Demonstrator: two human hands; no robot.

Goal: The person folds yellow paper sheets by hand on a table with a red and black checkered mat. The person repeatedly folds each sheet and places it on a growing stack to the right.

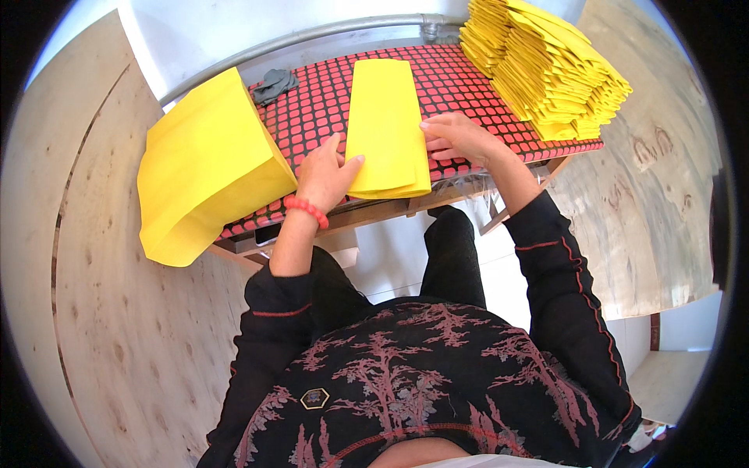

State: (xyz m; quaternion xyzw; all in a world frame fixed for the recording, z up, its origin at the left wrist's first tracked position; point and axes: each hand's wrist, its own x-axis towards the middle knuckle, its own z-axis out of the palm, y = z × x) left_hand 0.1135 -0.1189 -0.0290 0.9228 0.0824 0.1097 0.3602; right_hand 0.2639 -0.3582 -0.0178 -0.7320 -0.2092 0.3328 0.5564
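A folded piece of yellow sheet material (385,126), perhaps nonwoven fabric, lies lengthwise before me on a red-and-black patterned table cover (319,111). Its layers show at the near end. My left hand (327,172), with a coral-coloured bead bracelet at the wrist, is at the lower left edge, its thumb resting on the fold and its fingers spread beside it. Along the right edge, the fingertips of my right hand (459,137) touch or nearly touch the fold, palm turned inward. Neither hand is closed around it.
At the left, a larger yellow piece (205,164) overhangs the table's front corner. A tall stack of folded yellow pieces (550,70) stands at the right end. Behind are a crumpled grey cloth (275,85) and a metal pipe (316,34). Wooden boards (117,281) flank the table.
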